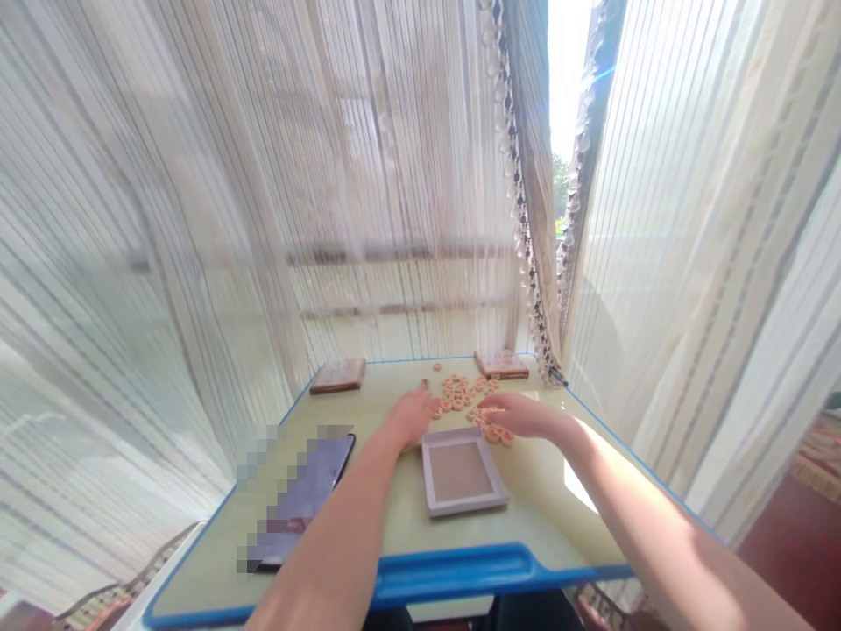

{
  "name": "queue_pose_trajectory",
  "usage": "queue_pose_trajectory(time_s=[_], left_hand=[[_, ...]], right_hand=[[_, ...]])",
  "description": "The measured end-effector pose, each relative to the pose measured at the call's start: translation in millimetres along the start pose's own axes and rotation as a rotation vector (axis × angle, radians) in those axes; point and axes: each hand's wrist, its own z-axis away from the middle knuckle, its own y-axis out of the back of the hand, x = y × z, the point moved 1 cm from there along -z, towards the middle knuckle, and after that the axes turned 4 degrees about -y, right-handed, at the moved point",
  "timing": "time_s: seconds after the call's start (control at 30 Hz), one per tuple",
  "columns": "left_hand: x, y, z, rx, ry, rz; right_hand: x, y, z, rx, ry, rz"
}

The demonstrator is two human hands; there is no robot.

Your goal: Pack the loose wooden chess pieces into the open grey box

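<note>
1. Small round pieces (455,394) are spread over the far middle of the table (548,526).
2. The left hand (413,414) is held at their left, the right hand (516,412) at their near right; whether either is open or closed cannot be told.
3. A shallow box (430,482) is placed nearer.

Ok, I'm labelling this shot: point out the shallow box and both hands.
Shallow box (462,471): head view, bare inner floor.
Left hand (413,415): head view, back of hand.
Right hand (521,413): head view, back of hand.
</note>
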Motion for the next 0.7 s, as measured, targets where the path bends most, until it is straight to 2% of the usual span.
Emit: queue_pose_trajectory(time_s=[0.03, 0.07, 0.13, 0.2, 0.27, 0.37, 0.43, 0.5, 0.63, 0.7], left_hand=[[1, 1.9, 1, -0.02, -0.007, 0.004], [3, 4.3, 3, -0.029, -0.013, 0.011], [6, 9.1, 6, -0.017, 0.021, 0.021], [8, 12.4, 9, -0.002, 0.049, 0.028], [10, 13.9, 10, 0.025, 0.059, 0.03], [10, 14.5, 9, 0.074, 0.063, 0.019], [10, 15.4, 8, 0.092, 0.057, 0.016], [11, 18.0, 8, 0.114, 0.054, 0.012], [18, 27.5, 14, 0.242, 0.052, 0.0], [25, 31.2, 18, 0.241, 0.003, 0.028]], right_hand=[[2, 1, -7, -0.024, -0.02, -0.016], [4, 1, -14, 0.026, -0.019, -0.048], [9, -5, -28, 0.227, 0.011, -0.073], [14, -17, -38, 0.38, 0.112, 0.041], [17, -33, -46, 0.354, 0.282, 0.188], [21, -48, -50, 0.304, 0.354, 0.333], [20, -49, -47, 0.267, 0.39, 0.386], [17, -45, -43, 0.252, 0.4, 0.397], [9, -38, -35, 0.261, 0.354, 0.405], [8, -38, -33, 0.285, 0.336, 0.435]])
